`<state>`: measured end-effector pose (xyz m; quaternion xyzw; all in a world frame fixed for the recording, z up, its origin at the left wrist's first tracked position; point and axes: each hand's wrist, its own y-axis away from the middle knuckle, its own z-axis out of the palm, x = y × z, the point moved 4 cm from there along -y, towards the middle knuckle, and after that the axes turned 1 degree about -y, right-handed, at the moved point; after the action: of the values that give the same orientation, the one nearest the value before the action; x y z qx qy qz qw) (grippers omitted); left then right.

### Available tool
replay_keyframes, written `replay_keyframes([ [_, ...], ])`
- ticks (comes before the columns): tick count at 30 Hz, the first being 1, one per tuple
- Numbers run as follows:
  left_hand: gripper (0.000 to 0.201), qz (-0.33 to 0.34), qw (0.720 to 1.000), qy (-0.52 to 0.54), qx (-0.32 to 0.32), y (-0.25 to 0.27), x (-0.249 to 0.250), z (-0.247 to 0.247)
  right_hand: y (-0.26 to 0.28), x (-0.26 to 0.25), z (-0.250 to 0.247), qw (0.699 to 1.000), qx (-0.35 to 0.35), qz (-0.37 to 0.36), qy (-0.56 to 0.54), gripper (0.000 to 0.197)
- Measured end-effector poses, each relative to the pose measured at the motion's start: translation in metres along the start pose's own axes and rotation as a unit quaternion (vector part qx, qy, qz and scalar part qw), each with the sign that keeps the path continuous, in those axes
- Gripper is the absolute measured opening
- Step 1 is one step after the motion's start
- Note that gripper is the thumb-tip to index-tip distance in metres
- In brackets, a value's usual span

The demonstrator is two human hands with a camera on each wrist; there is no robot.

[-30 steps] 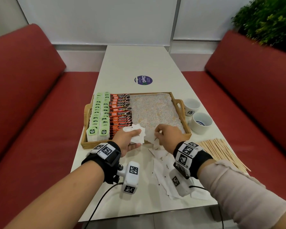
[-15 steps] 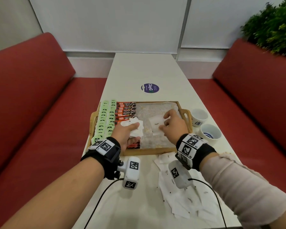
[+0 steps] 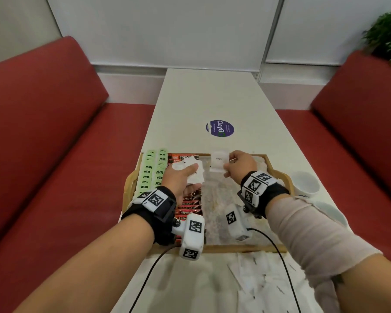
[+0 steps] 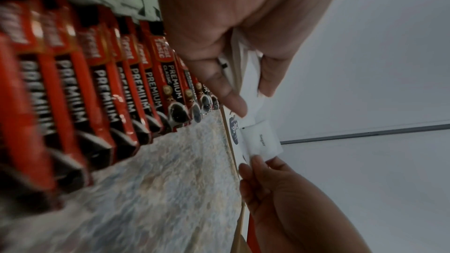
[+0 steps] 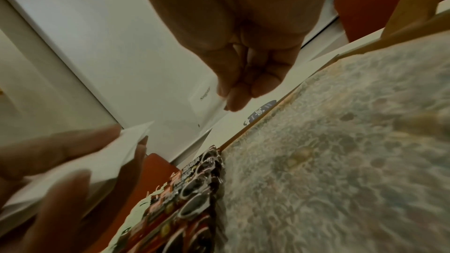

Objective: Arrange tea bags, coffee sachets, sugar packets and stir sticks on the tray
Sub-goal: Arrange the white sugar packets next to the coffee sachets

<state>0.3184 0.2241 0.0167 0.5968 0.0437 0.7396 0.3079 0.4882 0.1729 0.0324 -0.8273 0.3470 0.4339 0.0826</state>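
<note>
The wooden tray [image 3: 128, 184] holds two rows of green tea bags [image 3: 150, 170] at its left and a row of red coffee sachets [image 3: 187, 203] beside them. My right hand [image 3: 231, 164] pinches one white sugar packet [image 3: 219, 162] just above the tray's far edge, over the speckled liner [image 3: 217, 195]. The same sugar packet [image 4: 261, 139] shows in the left wrist view. My left hand [image 3: 185, 172] grips a bunch of white sugar packets [image 3: 195, 175] above the coffee sachets. The stir sticks are out of view.
Several loose white sugar packets [image 3: 266, 283] lie on the white table [image 3: 212, 98] in front of the tray. Two white cups [image 3: 306, 184] stand right of the tray. A round purple sticker [image 3: 219, 128] lies beyond it. Red benches flank the table.
My right hand has carried a sugar packet from the pile in front of the tray out to the tray's far edge. My left hand has moved forward over the coffee sachets with its bunch.
</note>
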Motion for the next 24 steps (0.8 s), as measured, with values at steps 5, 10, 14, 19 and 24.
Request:
replay_keyframes([
  [5, 0.028, 0.013, 1.000, 0.015, 0.013, -0.029, 0.005, 0.004, -0.029, -0.001, 0.013, 1.000, -0.006, 0.016, 0.020, 0.014],
  [10, 0.021, 0.020, 0.998, 0.029, 0.048, -0.049, 0.006, 0.000, -0.053, -0.002, 0.027, 0.998, -0.013, 0.021, 0.049, 0.015],
  [14, 0.021, 0.014, 0.998, 0.029, 0.056, -0.056, 0.003, -0.005, -0.066, -0.002, 0.042, 0.997, -0.031, 0.028, 0.066, 0.021],
  [19, 0.031, 0.013, 0.998, 0.032, 0.058, -0.058, 0.001, -0.010, -0.073, -0.005, 0.050, 0.995, -0.033, 0.028, 0.095, 0.015],
  [24, 0.031, 0.014, 0.998, 0.031, 0.055, -0.058, 0.001, -0.011, -0.084, 0.003, 0.057, 0.995, -0.037, 0.032, 0.087, 0.027],
])
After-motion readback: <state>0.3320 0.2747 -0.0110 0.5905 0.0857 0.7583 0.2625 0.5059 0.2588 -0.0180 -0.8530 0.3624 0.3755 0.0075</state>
